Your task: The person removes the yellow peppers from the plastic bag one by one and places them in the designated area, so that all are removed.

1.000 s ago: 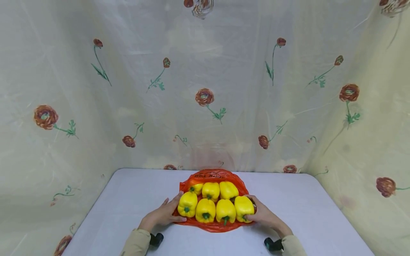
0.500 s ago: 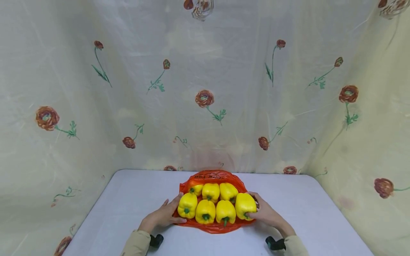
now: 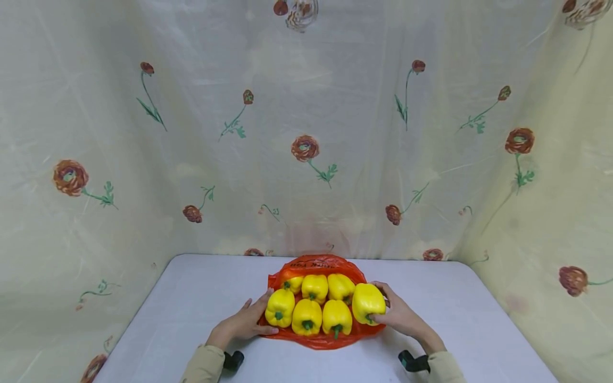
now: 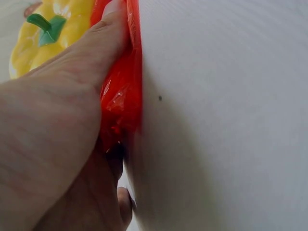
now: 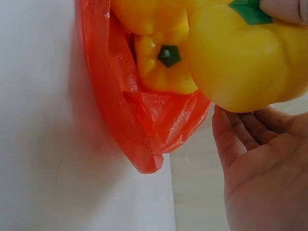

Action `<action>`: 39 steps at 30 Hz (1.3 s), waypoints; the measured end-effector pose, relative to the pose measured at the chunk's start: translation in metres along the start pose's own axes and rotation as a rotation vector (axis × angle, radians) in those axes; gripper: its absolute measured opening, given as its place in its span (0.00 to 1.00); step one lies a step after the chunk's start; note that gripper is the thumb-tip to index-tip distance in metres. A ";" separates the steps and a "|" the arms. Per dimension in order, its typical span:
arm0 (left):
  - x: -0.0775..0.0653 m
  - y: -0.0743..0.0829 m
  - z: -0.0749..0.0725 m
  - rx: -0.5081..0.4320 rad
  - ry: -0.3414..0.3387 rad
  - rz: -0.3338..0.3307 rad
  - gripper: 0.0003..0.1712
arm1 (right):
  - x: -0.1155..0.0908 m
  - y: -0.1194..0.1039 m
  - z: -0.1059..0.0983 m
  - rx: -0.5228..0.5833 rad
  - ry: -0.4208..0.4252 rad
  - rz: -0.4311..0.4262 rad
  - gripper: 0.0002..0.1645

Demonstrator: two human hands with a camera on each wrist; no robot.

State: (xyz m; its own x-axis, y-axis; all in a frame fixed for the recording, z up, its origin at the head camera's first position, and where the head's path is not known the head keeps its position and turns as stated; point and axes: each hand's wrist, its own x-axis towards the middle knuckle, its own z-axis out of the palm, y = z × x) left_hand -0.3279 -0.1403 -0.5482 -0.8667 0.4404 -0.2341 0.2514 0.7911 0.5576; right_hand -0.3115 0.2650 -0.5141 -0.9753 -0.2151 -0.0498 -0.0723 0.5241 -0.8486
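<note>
Yellow bell pepper (image 3: 369, 304) is held over the right end of the red plastic bag (image 3: 320, 342), gripped stem-to-base by your right hand (image 3: 401, 315), likely against slipping; your left hand (image 3: 243, 322), fingers extended, seems to steady the bag

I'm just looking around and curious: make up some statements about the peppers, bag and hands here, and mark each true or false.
1. Seven yellow bell peppers show in the head view. True.
2. The left hand is away from the red plastic bag. False: it touches the bag's edge.
3. The right hand holds one pepper. True.
4. The backdrop is plain. False: it is flowered.
5. The bag bears dark lettering. True.
</note>
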 end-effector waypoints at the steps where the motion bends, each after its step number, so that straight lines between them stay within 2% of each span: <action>1: 0.000 0.000 0.000 0.001 0.000 -0.001 0.61 | -0.001 -0.001 0.000 0.001 -0.001 0.000 0.53; 14: 0.001 -0.001 0.002 -0.001 0.007 -0.003 0.61 | -0.003 -0.005 -0.002 0.011 -0.008 -0.007 0.53; 20: 0.001 -0.001 0.003 0.002 0.008 0.001 0.60 | -0.005 -0.007 -0.009 -0.008 0.006 -0.028 0.52; 27: 0.002 -0.001 0.002 0.006 0.013 0.005 0.61 | -0.005 -0.011 -0.027 -0.028 0.039 -0.095 0.51; 33: 0.000 0.000 0.001 0.011 0.004 -0.001 0.61 | 0.004 -0.011 -0.047 -0.054 0.067 -0.171 0.49; 39: -0.001 0.001 0.000 0.025 0.007 0.002 0.61 | 0.015 -0.011 -0.067 -0.076 0.092 -0.164 0.51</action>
State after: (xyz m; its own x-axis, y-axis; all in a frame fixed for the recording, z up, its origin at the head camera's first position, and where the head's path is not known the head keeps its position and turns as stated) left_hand -0.3272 -0.1397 -0.5472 -0.8691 0.4393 -0.2274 0.2640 0.8007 0.5378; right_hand -0.3395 0.3107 -0.4704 -0.9638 -0.2287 0.1374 -0.2442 0.5493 -0.7991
